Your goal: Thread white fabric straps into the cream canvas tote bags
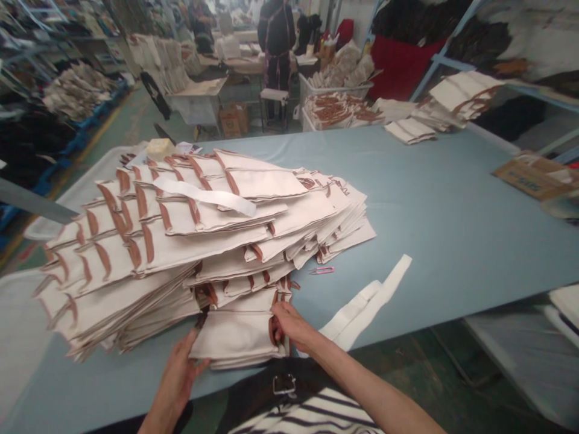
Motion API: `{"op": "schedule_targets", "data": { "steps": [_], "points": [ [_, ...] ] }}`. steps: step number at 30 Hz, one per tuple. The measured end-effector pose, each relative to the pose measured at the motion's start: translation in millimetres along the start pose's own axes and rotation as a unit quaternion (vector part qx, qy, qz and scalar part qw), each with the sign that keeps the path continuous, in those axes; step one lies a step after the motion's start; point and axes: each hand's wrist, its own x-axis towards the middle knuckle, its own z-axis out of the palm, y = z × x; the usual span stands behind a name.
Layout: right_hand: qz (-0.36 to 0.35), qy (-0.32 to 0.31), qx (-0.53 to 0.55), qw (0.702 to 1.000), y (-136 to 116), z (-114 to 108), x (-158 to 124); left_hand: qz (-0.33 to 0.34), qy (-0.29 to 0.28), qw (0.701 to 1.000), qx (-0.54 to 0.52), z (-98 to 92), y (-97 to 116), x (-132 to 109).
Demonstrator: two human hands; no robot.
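Between left hand point(181, 361) and right hand point(292, 325), a small cream stack point(237, 331) on the table point(443, 241)

Right at the near edge, the small cream stack lies flat, its pieces layered. The right hand grasps its right end, fingers bent over the edge beside a brown strip point(272, 331). The left hand curls about the opposite end, thumb near the top and fingertips low along the side; whether it grips firmly or merely steadies the cloth, I cannot tell.

Beyond both hands, and reaching out past the left, spreads a large pile point(217, 244) of similar cream pieces, overlapping in slanted rows with brown trim. A loose white strip point(205, 196) lies across its top. Ahead of the right hand, just beside the pile, rest pink-handled snips point(323, 270). Further to the right of that hand lie white bands point(386, 286), partly overlapping, running under the forearm.

Well apart from the hands, at the far right, are more cream pieces point(409, 131) and a cardboard box point(529, 175). Past the table's far side, a person point(277, 36) in dark clothing stands.
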Motion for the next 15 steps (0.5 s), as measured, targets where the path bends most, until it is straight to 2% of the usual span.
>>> {"op": "schedule_targets", "data": {
  "steps": [5, 10, 15],
  "points": [
    [0.054, -0.049, 0.111, 0.991, -28, 12, 6, 0.024, -0.026, 0.999, -0.014, 5.5, -2, -20],
    [0.080, -0.097, 0.183, 0.975, -42, 0, -5, 0.100, 0.003, 0.994, 0.046, 5.9, 2, -26],
    [0.052, -0.120, 0.254, 0.958, -47, -13, -10, 0.176, 0.021, 0.975, 0.132, 13.7, -13, -47]
  ]
}}
